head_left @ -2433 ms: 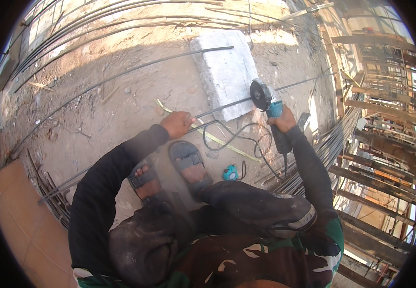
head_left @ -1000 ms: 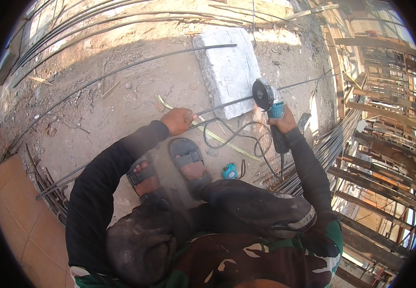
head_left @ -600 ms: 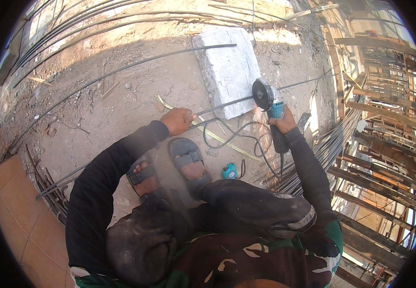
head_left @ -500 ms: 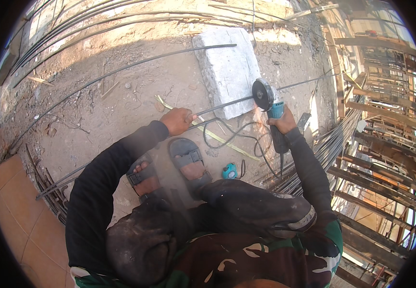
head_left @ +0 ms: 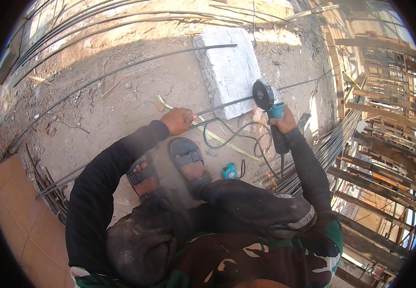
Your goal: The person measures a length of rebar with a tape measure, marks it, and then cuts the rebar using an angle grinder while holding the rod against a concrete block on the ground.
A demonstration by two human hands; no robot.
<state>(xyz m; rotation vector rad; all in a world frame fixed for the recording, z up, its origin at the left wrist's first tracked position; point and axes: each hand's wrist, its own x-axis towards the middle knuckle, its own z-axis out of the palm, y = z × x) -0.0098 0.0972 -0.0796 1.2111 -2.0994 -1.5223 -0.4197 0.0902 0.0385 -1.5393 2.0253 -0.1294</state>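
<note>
My right hand (head_left: pixel 285 122) is closed around a teal and black angle grinder (head_left: pixel 276 110), with its cord trailing down from the handle. The grinder's dark disc (head_left: pixel 262 96) meets a steel rebar (head_left: pixel 232 102) just past the right edge of a pale concrete block (head_left: pixel 232 69). That bar lies across the block's near end. My left hand (head_left: pixel 178 121) grips the rebar left of the block, and a second bar runs close beside it under the fingers. Faint orange sparks (head_left: pixel 269 178) show near the ground below the grinder. The exact contact point is partly hidden by the disc.
A teal tape measure (head_left: pixel 229 171) sits on the dirt by my sandals. Black cord (head_left: pixel 237 139) loops beside a yellowish strip (head_left: pixel 239 150). Another long rebar (head_left: pixel 121 72) rests with its end on the block. Bundled bars (head_left: pixel 335 149) and timber framing (head_left: pixel 380 144) stand at right.
Both hands and the grinder hold almost the same place. Orange sparks now show more clearly near the bundled bars below the grinder.
</note>
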